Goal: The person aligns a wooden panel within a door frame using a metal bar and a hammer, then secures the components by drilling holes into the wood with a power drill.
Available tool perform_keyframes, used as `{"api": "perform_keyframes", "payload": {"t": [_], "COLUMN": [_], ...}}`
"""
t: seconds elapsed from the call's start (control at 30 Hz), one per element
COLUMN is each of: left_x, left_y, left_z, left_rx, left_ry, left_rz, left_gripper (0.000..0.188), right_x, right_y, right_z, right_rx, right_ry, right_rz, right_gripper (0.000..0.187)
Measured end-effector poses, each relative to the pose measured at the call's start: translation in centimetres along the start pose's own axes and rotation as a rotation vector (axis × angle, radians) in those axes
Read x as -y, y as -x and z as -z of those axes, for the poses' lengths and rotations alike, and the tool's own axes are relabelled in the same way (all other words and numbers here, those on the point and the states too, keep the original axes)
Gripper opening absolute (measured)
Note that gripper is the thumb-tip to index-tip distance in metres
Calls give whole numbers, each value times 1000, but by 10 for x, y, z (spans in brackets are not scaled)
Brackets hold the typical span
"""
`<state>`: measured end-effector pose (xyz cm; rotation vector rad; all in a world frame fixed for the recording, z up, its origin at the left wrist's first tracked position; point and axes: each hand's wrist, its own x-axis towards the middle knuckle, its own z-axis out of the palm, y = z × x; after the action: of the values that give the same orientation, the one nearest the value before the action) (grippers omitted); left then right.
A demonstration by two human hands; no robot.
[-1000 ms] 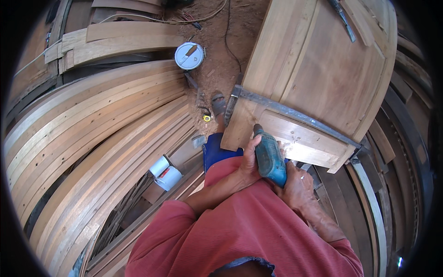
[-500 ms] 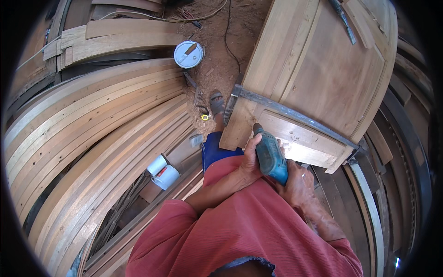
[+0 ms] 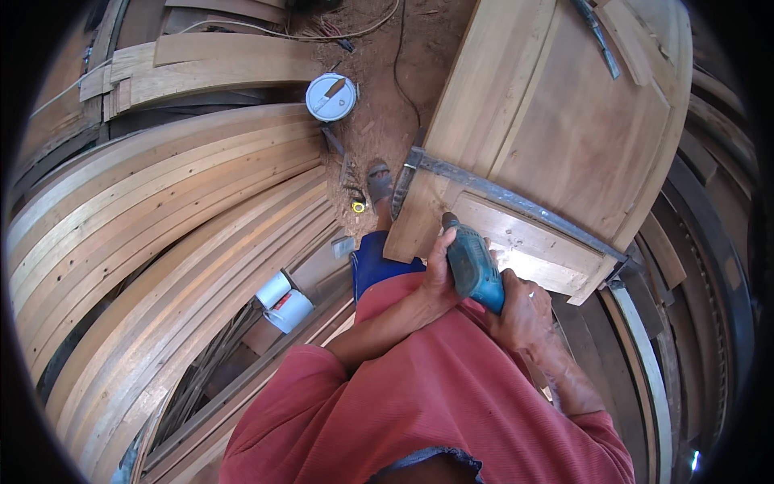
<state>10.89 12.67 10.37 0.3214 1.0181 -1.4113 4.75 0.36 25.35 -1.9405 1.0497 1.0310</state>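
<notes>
A teal power drill (image 3: 477, 273) is gripped in both hands in front of my body. My left hand (image 3: 439, 268) is closed against its left side near the front. Wrapped around its rear end is my right hand (image 3: 522, 313), a ring on one finger. The drill's nose rests at or just over the lower left corner of a wooden panel door (image 3: 576, 137); I cannot make out a bit. A long metal bar clamp (image 3: 520, 202) spans the door above the drill. Near the door's top lies a chisel-like tool (image 3: 598, 39) beside loose wooden strips (image 3: 625, 42).
Stacked long boards (image 3: 177, 202) fill the left side. A white-lidded bucket (image 3: 331, 97) carries a brown-handled tool on top. Two light blue cans (image 3: 284, 302) sit among the boards. A yellow tape measure (image 3: 358, 207) and a dark cord (image 3: 398, 73) lie on the dusty ground.
The rear of the drill has swung slightly right, and my right hand has moved a little up and right with it. My left hand keeps its hold near the front.
</notes>
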Motion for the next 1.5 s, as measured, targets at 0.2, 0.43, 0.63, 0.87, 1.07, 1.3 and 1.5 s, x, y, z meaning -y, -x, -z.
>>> {"api": "perform_keyframes", "payload": {"t": [0.2,0.43,0.63,0.87,1.07,1.3,1.5], "left_x": [2,4,4,5,4,6,7], "left_y": [-3,-2,-3,-5,-7,-8,-12], "left_z": [6,0,-1,2,8,7,14], "left_rx": [106,110,98,88,131,102,134], "left_ry": [-9,28,22,-1,-18,35,25], "left_rz": [-13,-63,-59,-64,-52,-51,-38], "left_gripper": [54,52,46,49,52,52,52], "right_x": [2,-3,-5,-6,-6,-5,-12], "right_y": [1,4,0,-1,-2,0,0], "right_z": [3,1,0,2,2,4,-1], "right_rx": [36,-29,-19,23,23,-1,-19], "right_ry": [26,53,65,63,55,48,47], "right_rz": [24,97,84,51,47,19,63], "right_gripper": [45,40,41,41,42,38,39]}}
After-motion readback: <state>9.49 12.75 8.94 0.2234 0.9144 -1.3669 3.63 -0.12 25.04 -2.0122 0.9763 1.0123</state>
